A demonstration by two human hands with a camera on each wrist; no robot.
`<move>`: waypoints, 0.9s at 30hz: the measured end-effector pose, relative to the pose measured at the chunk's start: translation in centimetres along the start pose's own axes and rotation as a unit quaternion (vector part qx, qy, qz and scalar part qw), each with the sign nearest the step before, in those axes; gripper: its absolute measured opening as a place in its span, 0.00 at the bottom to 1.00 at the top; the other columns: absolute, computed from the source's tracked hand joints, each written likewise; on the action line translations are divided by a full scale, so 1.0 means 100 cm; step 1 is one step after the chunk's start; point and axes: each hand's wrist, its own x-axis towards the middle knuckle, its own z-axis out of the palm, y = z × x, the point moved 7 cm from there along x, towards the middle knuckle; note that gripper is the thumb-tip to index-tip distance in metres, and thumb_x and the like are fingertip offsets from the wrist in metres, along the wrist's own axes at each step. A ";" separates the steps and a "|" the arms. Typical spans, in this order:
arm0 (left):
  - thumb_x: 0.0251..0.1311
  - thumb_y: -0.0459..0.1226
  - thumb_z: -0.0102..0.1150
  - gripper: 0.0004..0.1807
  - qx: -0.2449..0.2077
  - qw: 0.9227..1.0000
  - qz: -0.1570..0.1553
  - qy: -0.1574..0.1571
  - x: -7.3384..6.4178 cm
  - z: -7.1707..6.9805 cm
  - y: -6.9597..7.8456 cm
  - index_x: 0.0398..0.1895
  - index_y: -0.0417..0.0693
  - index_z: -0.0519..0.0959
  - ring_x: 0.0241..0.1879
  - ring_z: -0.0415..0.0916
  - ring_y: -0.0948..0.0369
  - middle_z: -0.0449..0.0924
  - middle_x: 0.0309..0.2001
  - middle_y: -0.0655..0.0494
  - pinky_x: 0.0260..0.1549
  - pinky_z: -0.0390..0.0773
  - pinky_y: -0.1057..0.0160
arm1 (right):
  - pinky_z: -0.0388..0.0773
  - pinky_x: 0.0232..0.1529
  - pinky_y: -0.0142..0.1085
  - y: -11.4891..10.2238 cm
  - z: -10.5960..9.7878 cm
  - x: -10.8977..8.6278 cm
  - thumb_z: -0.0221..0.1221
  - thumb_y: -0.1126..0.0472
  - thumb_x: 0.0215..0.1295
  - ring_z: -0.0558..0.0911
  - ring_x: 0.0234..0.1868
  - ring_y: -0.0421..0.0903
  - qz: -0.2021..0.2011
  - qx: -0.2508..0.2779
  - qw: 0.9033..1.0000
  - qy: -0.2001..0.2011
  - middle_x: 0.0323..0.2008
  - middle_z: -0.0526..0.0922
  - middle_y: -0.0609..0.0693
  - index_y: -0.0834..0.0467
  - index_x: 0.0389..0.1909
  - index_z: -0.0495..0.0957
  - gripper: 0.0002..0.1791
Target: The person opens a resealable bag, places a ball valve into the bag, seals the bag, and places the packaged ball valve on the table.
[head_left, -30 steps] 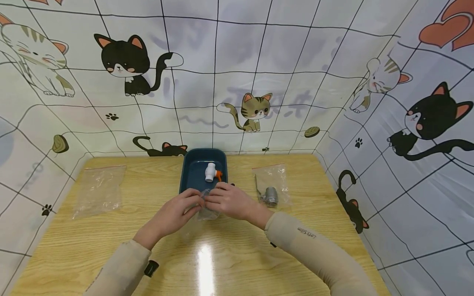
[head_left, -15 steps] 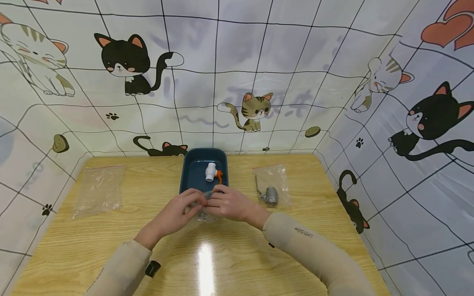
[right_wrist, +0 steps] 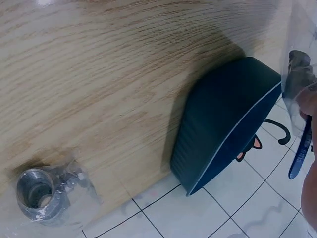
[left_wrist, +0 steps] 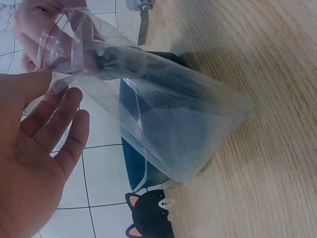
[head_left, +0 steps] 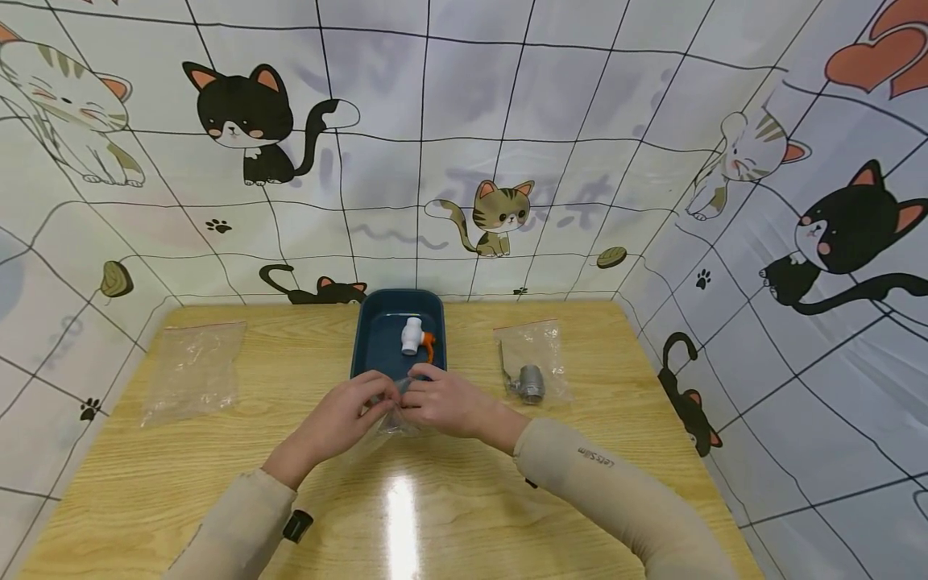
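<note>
My left hand (head_left: 357,409) pinches the mouth of a clear zip bag (left_wrist: 173,114), by its red-striped edge, between thumb and fingers. My right hand (head_left: 451,404) is at the same mouth, gripping a dark grey ball valve (right_wrist: 298,69) with a blue lever (right_wrist: 300,158). Seen through the plastic, the valve's body lies at the bag's upper end; my fingers hide part of it. The bag hangs just in front of a dark blue tray (head_left: 362,342). Inside the tray lies a white plastic valve (head_left: 412,336) with an orange handle (head_left: 428,345).
To the right, a grey metal valve (head_left: 532,384) with a lever lies in a clear bag (head_left: 544,342) on the wooden table (head_left: 290,354). Another clear zip bag (head_left: 194,374) lies flat at the left. Cat-patterned cloth (head_left: 406,161) encloses the back and sides.
The right hand's fingers shift slightly at the bag's mouth, and the lever's dark tip that stuck out past them is no longer seen in the head view. The left hand keeps its place.
</note>
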 end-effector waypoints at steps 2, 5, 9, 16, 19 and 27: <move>0.67 0.38 0.58 0.05 0.000 1.000 0.002 0.001 0.000 0.000 0.001 0.39 0.61 0.79 0.38 0.75 0.71 0.78 0.43 0.69 0.39 0.79 0.68 | 0.70 0.57 0.35 0.001 0.000 0.002 0.56 0.57 0.71 0.80 0.37 0.34 0.009 0.007 1.000 -0.011 0.35 0.85 0.36 0.43 0.44 0.85 0.09; 0.67 0.38 0.57 0.05 -0.004 1.000 0.003 0.004 0.000 -0.001 0.002 0.39 0.61 0.78 0.38 0.75 0.71 0.77 0.43 0.69 0.38 0.78 0.68 | 0.69 0.52 0.35 0.003 -0.001 0.003 0.56 0.56 0.71 0.79 0.34 0.35 0.026 0.027 0.999 -0.015 0.33 0.84 0.37 0.42 0.40 0.85 0.09; 0.67 0.38 0.57 0.05 -0.005 1.000 0.007 0.008 0.001 -0.003 0.004 0.39 0.61 0.78 0.37 0.73 0.70 0.77 0.42 0.70 0.36 0.77 0.68 | 0.69 0.54 0.35 0.004 -0.001 0.003 0.58 0.56 0.69 0.80 0.37 0.33 0.028 0.038 0.999 -0.025 0.35 0.85 0.35 0.41 0.40 0.85 0.08; 0.67 0.38 0.58 0.04 0.009 1.000 0.017 0.020 0.001 -0.005 0.009 0.39 0.60 0.79 0.34 0.73 0.70 0.78 0.42 0.68 0.32 0.75 0.69 | 0.69 0.62 0.36 0.005 -0.001 0.001 0.58 0.57 0.69 0.82 0.43 0.33 0.018 0.033 0.998 -0.048 0.40 0.86 0.33 0.42 0.44 0.85 0.10; 0.66 0.38 0.59 0.04 0.023 0.999 0.020 0.032 0.001 -0.006 0.008 0.39 0.60 0.79 0.35 0.74 0.71 0.78 0.42 0.68 0.33 0.77 0.69 | 0.69 0.63 0.36 0.007 -0.003 0.000 0.60 0.58 0.67 0.82 0.44 0.32 0.026 0.044 0.998 -0.045 0.40 0.86 0.33 0.42 0.43 0.85 0.09; 0.66 0.39 0.59 0.03 0.040 0.998 0.005 0.055 0.001 -0.008 0.004 0.39 0.60 0.79 0.36 0.76 0.71 0.79 0.42 0.68 0.34 0.78 0.69 | 0.69 0.61 0.38 0.024 -0.017 -0.006 0.60 0.55 0.67 0.82 0.44 0.36 0.146 0.147 0.978 -0.012 0.40 0.87 0.37 0.44 0.43 0.84 0.07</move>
